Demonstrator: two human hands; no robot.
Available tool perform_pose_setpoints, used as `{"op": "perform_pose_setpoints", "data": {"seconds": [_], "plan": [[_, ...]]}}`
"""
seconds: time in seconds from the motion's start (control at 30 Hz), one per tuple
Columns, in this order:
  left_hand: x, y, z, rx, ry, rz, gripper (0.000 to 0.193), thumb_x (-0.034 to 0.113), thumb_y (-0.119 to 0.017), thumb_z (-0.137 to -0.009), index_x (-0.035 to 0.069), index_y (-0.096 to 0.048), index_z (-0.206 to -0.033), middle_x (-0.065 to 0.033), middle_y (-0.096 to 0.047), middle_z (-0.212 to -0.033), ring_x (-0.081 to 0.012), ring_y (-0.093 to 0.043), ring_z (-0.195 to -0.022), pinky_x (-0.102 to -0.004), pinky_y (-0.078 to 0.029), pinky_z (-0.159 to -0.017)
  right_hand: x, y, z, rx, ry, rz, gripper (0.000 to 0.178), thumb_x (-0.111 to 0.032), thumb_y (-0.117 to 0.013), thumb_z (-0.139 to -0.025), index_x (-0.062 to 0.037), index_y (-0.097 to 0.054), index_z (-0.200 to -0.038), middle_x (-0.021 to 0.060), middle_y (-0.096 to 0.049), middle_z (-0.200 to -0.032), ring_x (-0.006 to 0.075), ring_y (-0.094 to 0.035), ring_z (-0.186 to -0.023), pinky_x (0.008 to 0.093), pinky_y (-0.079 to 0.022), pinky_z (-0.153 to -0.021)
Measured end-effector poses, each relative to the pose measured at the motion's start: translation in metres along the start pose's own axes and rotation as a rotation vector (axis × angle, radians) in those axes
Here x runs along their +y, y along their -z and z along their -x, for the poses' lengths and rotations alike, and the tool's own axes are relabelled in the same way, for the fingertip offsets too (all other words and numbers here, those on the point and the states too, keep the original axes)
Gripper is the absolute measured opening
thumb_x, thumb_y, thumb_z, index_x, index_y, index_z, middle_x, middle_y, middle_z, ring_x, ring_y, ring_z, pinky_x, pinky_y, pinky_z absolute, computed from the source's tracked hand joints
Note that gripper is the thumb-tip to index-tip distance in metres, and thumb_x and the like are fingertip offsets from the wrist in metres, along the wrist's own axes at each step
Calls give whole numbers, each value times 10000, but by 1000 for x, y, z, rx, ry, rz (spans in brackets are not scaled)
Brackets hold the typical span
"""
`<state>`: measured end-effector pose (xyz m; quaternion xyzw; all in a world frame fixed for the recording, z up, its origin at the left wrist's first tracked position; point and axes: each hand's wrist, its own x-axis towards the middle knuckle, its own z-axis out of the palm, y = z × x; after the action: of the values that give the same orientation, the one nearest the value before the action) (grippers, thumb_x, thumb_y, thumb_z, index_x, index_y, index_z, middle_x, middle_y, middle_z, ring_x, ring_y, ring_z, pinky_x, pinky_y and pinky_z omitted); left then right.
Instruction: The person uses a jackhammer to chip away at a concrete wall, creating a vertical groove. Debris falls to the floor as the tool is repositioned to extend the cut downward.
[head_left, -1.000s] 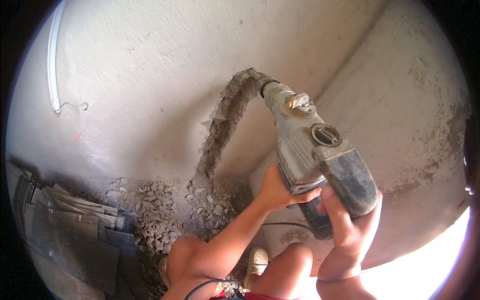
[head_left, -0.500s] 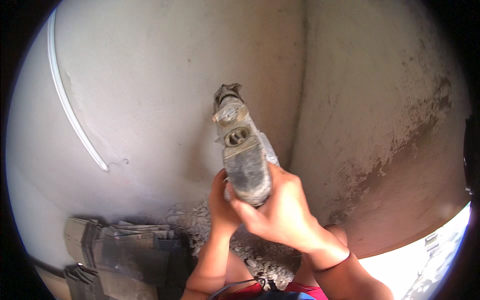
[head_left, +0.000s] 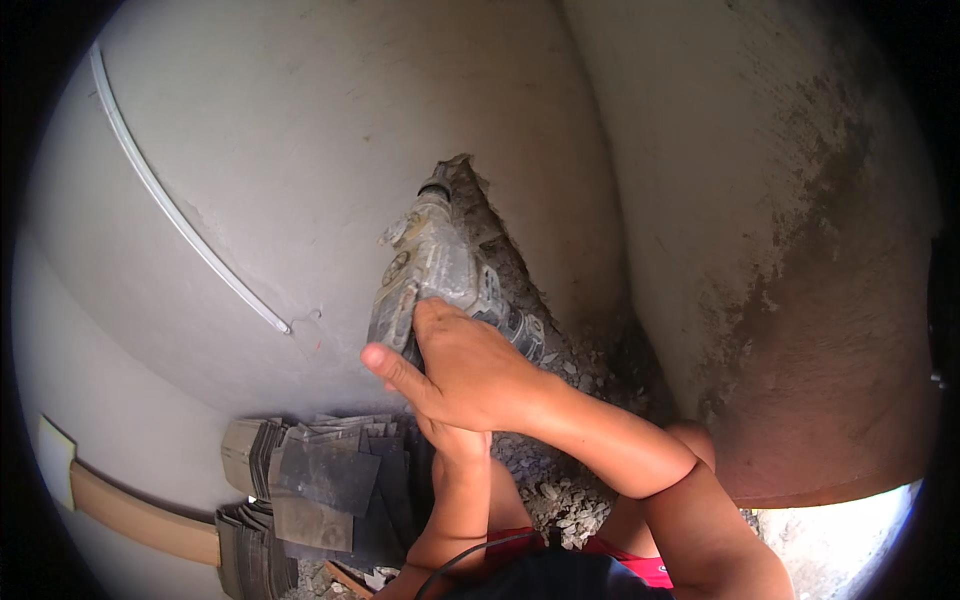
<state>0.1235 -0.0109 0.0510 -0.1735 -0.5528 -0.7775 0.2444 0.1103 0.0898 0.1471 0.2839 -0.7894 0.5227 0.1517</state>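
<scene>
A dusty grey rotary hammer (head_left: 437, 255) points away from me, its front end at the top of a rough chipped channel (head_left: 500, 235) in the wall. My right hand (head_left: 480, 370) is closed over the hammer's rear part, with the thumb sticking out to the left. Beneath it, my left hand (head_left: 455, 435) grips the back of the same tool, its fingers mostly hidden behind the right hand. The bit cannot be made out.
Broken rubble (head_left: 570, 510) lies on the floor between my legs. Stacked dark flat tiles (head_left: 325, 480) stand at the lower left. A white conduit strip (head_left: 175, 215) runs down the left wall. A stained wall (head_left: 800, 300) closes in on the right.
The hammer has tilted and swung left, so its side and the chipped channel now show. Both hands have moved with it, the right one now crossing over the left. The view has shifted too.
</scene>
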Motion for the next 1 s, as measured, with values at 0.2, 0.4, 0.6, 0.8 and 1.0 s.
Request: {"op": "perform_pose_setpoints", "data": {"seconds": [0.2, 0.4, 0.6, 0.8, 1.0], "plan": [[25, -9, -21, 171, 8, -361, 444, 430, -590, -1099, -6, -600, -1179, -89, -640, -1063, -163, -650, -859, -319, -564, -679, 31, 67, 10, 158, 1, 63, 636, -584, -707, -975, 30, -697, -808, 182, -660, -750, 325, -666, -715, 423, -534, -674], [44, -35, -29, 222, 47, -188, 479, 454, -636, -1072, -22, -605, -1114, -102, -658, -945, -159, -600, -631, -311, -506, -519, 126, 169, 19, 463, -323, 73, 681, -675, -683, -959, -2, -729, -864, 39, -673, -776, 132, -606, -736, 311, -491, -686], [37, -29, -32, 316, 43, -389, 523, 528, -655, -1040, 8, -600, -1058, -101, -655, -882, -145, -583, -553, -309, -497, -478, 208, 162, 21, 472, -572, -154, 700, -723, -619, -969, -47, -726, -823, 77, -691, -745, 193, -641, -697, 364, -511, -679], [45, -31, -31, 295, 16, -456, 375, 345, -703, -1047, -15, -645, -1136, -103, -673, -875, -135, -566, -549, -300, -469, -472, 340, 78, -1, 141, -823, -371, 650, -625, -586, -1034, -46, -686, -755, 69, -672, -706, 203, -625, -633, 394, -511, -639], [52, -41, -40, 254, 29, -493, 324, 300, -715, -1038, -3, -659, -1138, -100, -692, -896, -129, -558, -548, -281, -456, -482, 467, 37, 61, -35, -1053, -162, 542, -507, -593, -1067, -9, -717, -893, 106, -636, -648, 224, -585, -524, 423, -497, -547]]}}
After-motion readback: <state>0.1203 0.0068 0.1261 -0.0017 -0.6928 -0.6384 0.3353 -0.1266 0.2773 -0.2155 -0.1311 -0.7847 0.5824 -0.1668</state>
